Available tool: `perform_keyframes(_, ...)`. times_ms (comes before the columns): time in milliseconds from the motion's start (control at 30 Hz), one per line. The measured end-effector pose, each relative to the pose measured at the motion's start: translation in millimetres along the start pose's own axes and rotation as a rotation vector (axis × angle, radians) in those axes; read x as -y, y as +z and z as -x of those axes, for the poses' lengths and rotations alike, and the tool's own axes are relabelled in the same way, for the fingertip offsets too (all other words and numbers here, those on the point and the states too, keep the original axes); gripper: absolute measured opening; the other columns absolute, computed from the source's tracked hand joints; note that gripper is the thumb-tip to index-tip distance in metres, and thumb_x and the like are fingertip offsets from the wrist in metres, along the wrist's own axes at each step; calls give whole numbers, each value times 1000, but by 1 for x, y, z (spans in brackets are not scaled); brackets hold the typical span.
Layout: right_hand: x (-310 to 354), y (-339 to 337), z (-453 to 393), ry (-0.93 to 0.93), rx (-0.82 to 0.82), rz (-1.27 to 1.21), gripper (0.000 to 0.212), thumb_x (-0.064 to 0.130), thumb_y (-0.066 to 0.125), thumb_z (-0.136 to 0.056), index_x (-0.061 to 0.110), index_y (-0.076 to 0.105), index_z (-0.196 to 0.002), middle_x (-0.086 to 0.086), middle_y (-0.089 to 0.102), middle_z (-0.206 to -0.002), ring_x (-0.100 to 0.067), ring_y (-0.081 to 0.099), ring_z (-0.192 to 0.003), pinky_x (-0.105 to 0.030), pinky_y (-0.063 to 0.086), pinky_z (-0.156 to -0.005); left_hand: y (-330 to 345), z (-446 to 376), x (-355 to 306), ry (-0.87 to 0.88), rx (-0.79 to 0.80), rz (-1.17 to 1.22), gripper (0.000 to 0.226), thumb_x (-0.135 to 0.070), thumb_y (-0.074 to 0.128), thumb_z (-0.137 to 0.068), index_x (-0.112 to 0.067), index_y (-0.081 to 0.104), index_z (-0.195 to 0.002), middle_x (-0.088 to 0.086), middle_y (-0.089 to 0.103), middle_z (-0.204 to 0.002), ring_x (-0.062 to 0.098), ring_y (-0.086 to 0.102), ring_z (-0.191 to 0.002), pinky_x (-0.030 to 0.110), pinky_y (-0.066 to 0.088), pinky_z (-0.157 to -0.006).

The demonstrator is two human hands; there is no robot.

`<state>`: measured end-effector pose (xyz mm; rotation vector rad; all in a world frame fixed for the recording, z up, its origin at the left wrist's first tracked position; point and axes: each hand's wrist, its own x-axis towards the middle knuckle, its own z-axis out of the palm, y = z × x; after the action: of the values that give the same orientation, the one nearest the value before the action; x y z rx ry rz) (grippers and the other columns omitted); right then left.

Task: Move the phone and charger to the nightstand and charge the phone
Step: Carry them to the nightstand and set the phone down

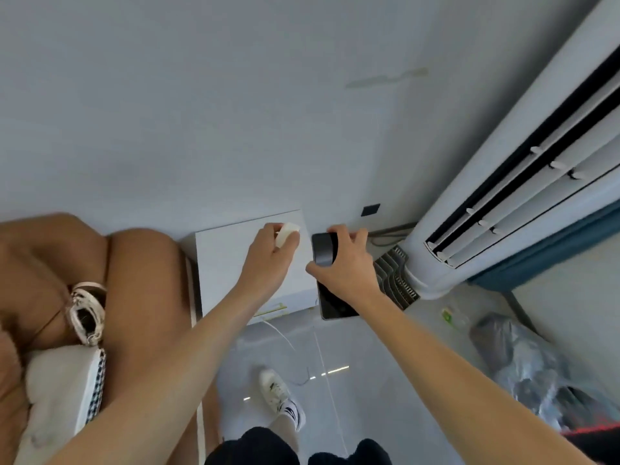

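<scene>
My left hand is closed around a white charger plug, held over the far right corner of the white nightstand. A thin white cable hangs from it down toward the floor. My right hand grips a dark phone around its middle, just past the nightstand's right edge. The phone's lower end sticks out below my palm.
A tall white standing air conditioner rises at the right, with a floor grille at its base. A black wall socket sits low on the wall. A brown headboard and bedding lie left. Grey plastic bags rest on the floor at right.
</scene>
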<state>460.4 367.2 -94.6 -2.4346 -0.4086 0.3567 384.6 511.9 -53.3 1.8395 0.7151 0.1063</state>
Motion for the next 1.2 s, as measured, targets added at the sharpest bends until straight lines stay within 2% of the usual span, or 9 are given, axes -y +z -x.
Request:
perform_keyframes(133, 21, 44, -63, -1, 51, 23, 75, 51, 71, -67, 34, 41, -133, 1, 30, -120, -30, 52, -84, -35, 45, -72, -11, -58, 29, -74, -7, 70, 28, -44, 54, -94, -23, 58, -111, -3, 59, -91, 14, 57, -77, 26, 40, -64)
perform_keyframes(267, 19, 89, -120, -13, 78, 38, 74, 52, 73, -68, 34, 42, -133, 1, 30, -121, -29, 56, -86, -34, 50, -69, -7, -109, 69, -115, -11, 146, 17, -37, 54, -95, -20, 57, -95, 1, 59, -85, 16, 51, -68, 32, 45, -65)
perform_keyframes(333, 10, 115, -151, -5, 90, 44, 74, 53, 73, -68, 34, 42, -132, 2, 29, -120, -29, 57, -86, -33, 50, -69, -3, -137, 96, -145, -23, 160, 14, -38, 54, -96, -27, 60, -101, -2, 63, -92, 14, 53, -70, 31, 47, -66)
perform_keyframes(533, -39, 203, -235, -20, 168, 31, 71, 51, 73, -70, 33, 43, -131, 2, 29, -119, -27, 60, -86, -31, 50, -70, 25, -217, 192, -230, -96, 97, 33, -48, 53, -95, -24, 59, -118, -7, 62, -102, 15, 60, -77, 35, 55, -71)
perform_keyframes(667, -74, 271, -287, -43, 236, 41, 73, 48, 75, -70, 29, 47, -135, 0, 30, -120, -28, 61, -90, -39, 58, -82, 45, -259, 252, -265, -140, 67, 35, -47, 53, -96, -22, 58, -120, -8, 62, -99, 16, 61, -75, 39, 55, -72)
perform_keyframes(800, -105, 333, -329, -74, 240, 64, 79, 50, 75, -70, 27, 48, -141, 1, 30, -120, -28, 59, -95, -39, 56, -87, 68, -292, 302, -284, -174, 75, 35, -43, 53, -98, -19, 58, -123, -3, 61, -107, 17, 60, -77, 34, 51, -70)
perform_keyframes(900, -124, 371, -351, -131, 228, 95, 82, 45, 75, -72, 25, 48, -146, -4, 34, -124, -29, 54, -107, -36, 53, -88, 86, -312, 330, -276, -180, 77, 35, -41, 54, -99, -17, 57, -124, 2, 60, -114, 19, 59, -81, 39, 53, -75)
perform_keyframes(1033, -136, 404, -366, -173, 216, 119, 84, 35, 78, -75, 24, 44, -151, -7, 32, -131, -30, 47, -115, -36, 52, -90, 98, -329, 351, -279, -199, 85, 39, -47, 55, -96, -19, 57, -122, 1, 61, -112, 18, 61, -82, 28, 44, -67)
perform_keyframes(1200, -146, 422, -372, -192, 196, 161, 87, 34, 78, -77, 23, 40, -154, -11, 30, -136, -30, 42, -120, -37, 50, -93, 104, -335, 367, -272, -235, 123, 37, -46, 55, -96, -19, 58, -120, 1, 63, -109, 18, 61, -79, 26, 42, -65)
